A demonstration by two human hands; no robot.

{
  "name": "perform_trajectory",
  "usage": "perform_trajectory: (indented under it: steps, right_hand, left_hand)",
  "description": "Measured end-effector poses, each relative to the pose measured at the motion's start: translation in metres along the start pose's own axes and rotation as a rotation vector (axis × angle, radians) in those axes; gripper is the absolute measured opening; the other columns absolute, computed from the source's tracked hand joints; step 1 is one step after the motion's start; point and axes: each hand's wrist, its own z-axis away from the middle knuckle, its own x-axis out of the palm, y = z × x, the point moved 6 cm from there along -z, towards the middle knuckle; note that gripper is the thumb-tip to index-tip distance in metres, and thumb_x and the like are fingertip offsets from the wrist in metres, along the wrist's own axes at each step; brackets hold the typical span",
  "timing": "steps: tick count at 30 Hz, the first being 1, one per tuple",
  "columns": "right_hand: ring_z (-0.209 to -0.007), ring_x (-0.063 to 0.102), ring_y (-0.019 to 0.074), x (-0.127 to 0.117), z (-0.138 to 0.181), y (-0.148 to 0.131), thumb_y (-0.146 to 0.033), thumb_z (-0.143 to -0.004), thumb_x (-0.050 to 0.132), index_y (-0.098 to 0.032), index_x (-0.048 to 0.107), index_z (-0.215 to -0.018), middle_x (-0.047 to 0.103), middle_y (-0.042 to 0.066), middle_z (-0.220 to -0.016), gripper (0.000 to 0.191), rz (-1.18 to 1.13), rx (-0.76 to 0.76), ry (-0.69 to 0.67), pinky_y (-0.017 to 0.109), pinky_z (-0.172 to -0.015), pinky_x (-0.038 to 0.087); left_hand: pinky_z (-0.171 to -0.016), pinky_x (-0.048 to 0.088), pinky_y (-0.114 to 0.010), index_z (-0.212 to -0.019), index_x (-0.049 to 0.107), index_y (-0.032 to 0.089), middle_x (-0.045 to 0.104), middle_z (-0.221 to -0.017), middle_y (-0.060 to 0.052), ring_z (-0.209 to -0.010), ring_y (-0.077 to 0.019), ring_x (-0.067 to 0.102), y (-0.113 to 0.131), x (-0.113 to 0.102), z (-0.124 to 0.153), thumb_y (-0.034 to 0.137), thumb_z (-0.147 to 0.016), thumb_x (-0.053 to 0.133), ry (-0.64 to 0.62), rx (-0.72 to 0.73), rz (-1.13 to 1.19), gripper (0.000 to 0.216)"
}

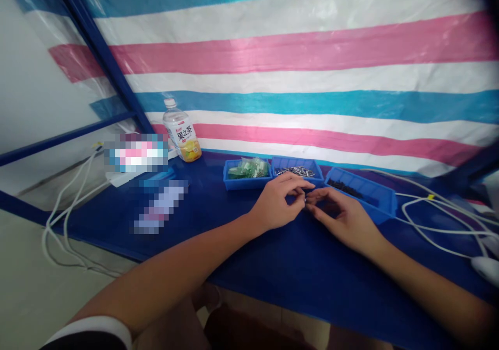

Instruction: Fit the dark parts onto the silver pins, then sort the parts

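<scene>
My left hand [277, 203] and my right hand [342, 216] meet fingertip to fingertip over the blue table [249, 267], just in front of three small blue trays. Both pinch a tiny part [304, 199] between them; it is too small to name. The left tray [246, 175] holds green pieces in clear bags. The middle tray [298, 170] holds small silvery metal parts. The right tray [362, 191] holds small dark parts.
A clear drink bottle [182, 131] with a yellow label stands at the back left. White cables [436, 220] loop across the table's right side, and more white cables [66, 220] hang off the left edge. A striped pink, white and blue tarp [296, 59] forms the back wall.
</scene>
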Motion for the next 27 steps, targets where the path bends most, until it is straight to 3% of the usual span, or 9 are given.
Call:
perform_trajectory:
  steps: [6,15,20,23,27]
  right_hand:
    - [-0.089,0.076,0.0252,-0.002,0.0,0.0,-0.04,-0.097,0.072,-0.027,0.071,-0.114,0.079,0.008,-0.112,0.021,-0.035,-0.012,0.039,0.041,-0.077,0.065]
    - [-0.081,0.072,0.0208,0.0,0.0,-0.001,-0.035,-0.093,0.077,-0.025,0.066,-0.109,0.074,0.005,-0.099,0.022,-0.154,0.017,0.061,0.036,-0.075,0.062]
    - [-0.082,0.069,0.0199,-0.002,-0.002,0.003,-0.041,-0.094,0.077,-0.025,0.069,-0.115,0.071,0.005,-0.096,0.028,-0.282,0.051,0.067,0.032,-0.071,0.06]
    - [-0.079,0.069,0.0196,-0.005,-0.003,0.01,-0.045,-0.093,0.079,-0.024,0.072,-0.107,0.074,0.006,-0.097,0.027,-0.297,0.082,0.075,0.03,-0.064,0.057]
    - [-0.083,0.073,0.023,-0.008,-0.003,0.011,-0.051,-0.092,0.079,-0.023,0.074,-0.102,0.077,0.007,-0.096,0.03,-0.214,0.101,0.081,0.034,-0.071,0.06]
  left_hand:
    - [-0.09,0.069,-0.034,-0.121,0.074,0.017,0.068,-0.123,-0.011,-0.095,-0.0137,0.074,-0.004,0.003,0.001,0.007,-0.091,0.064,0.0,-0.086,0.156,0.033]
    - [-0.091,0.069,-0.034,-0.121,0.074,0.015,0.071,-0.121,-0.011,-0.093,-0.0154,0.077,-0.011,0.01,0.002,0.008,-0.088,0.07,-0.03,-0.101,0.224,0.034]
    - [-0.097,0.067,-0.039,-0.131,0.069,0.014,0.076,-0.124,-0.015,-0.104,-0.021,0.079,-0.012,0.012,0.005,0.017,-0.093,0.072,-0.067,-0.135,0.216,0.038]
    - [-0.098,0.066,-0.041,-0.136,0.068,0.016,0.082,-0.116,-0.012,-0.104,-0.0219,0.08,-0.015,0.014,0.006,0.02,-0.097,0.068,-0.125,-0.202,0.171,0.039]
    - [-0.089,0.067,-0.036,-0.122,0.075,0.017,0.084,-0.11,-0.009,-0.097,-0.0205,0.081,-0.017,0.008,0.004,0.021,-0.097,0.069,-0.082,-0.249,0.105,0.026]
